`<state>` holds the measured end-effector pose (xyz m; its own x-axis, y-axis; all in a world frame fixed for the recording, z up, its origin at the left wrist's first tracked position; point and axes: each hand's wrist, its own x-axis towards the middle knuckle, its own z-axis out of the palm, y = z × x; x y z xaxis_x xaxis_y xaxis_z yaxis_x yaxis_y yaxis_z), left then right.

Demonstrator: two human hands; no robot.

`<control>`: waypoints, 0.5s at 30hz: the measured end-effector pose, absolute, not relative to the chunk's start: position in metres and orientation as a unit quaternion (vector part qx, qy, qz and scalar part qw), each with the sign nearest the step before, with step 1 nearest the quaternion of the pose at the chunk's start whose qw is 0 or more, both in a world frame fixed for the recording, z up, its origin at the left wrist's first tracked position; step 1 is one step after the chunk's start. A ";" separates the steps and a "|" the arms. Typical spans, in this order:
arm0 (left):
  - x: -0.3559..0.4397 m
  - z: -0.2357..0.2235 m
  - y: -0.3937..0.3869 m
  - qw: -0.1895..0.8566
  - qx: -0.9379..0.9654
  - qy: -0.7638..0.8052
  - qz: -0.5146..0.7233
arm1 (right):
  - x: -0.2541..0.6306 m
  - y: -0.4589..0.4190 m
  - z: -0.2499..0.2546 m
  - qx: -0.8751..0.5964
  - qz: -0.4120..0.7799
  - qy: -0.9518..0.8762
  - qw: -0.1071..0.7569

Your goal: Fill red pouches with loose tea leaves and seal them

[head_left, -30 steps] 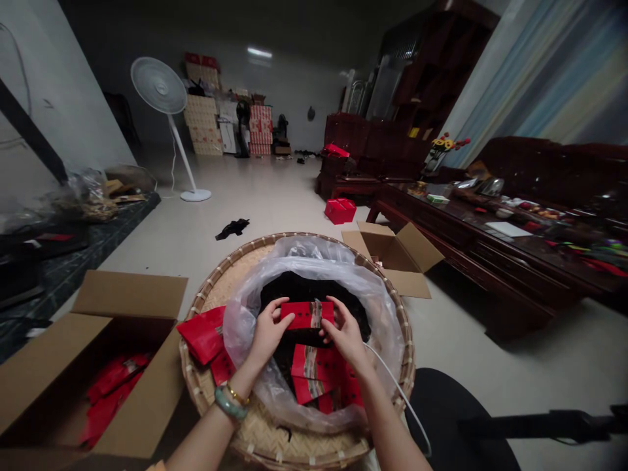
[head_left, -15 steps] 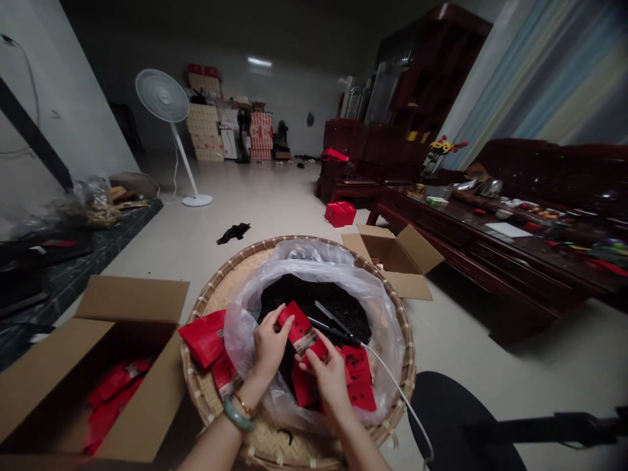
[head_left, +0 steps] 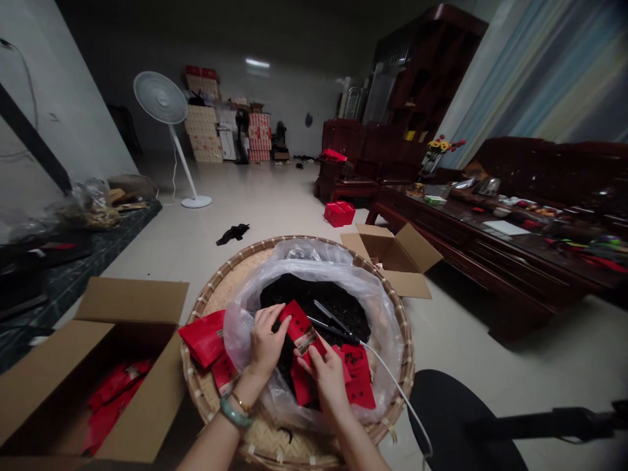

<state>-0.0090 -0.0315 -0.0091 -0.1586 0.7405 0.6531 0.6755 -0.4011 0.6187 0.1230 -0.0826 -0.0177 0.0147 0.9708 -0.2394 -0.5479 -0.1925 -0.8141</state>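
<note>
Between both hands is a red printed packet [head_left: 300, 327], tilted above an open clear plastic bag [head_left: 240, 288]. My left hand [head_left: 267, 337] pinches its upper left edge; my right hand [head_left: 324, 366] grips its lower right end. Dark, loose, leaf-like stuff [head_left: 294, 289] fills the bag. On it lies a hair-straightener-like tool [head_left: 336, 324] with two metal bars, a black body and a white cord [head_left: 392, 383]. More red packets [head_left: 360, 383] lie under and beside my right hand. Other red packets [head_left: 203, 337] rest left of the bag on the round woven bamboo tray [head_left: 216, 281].
An open cardboard box [head_left: 132, 301] with red packets stands at left. Another open carton [head_left: 392, 255] sits behind the tray at right, near a long wooden table [head_left: 461, 229]. A black round base [head_left: 456, 418] is at lower right. A white fan [head_left: 196, 201] stands farther back.
My left hand has shifted very slightly left on the packet's edge. Both hands keep hold of the packet, and the view has moved a little.
</note>
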 end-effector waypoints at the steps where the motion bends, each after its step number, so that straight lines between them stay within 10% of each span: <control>1: -0.010 -0.009 -0.030 0.032 0.649 0.552 0.523 | 0.123 -0.082 -0.018 -0.414 0.651 -0.258 0.582; 15: -0.015 0.002 -0.033 0.019 0.672 0.542 0.504 | 0.123 -0.083 -0.023 -0.422 0.646 -0.276 0.573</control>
<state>-0.0149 -0.0326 0.0020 -0.0972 0.7478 0.6568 0.7095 -0.4108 0.5727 0.1228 -0.0828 -0.0227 0.0129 0.9732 -0.2297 -0.5081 -0.1915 -0.8397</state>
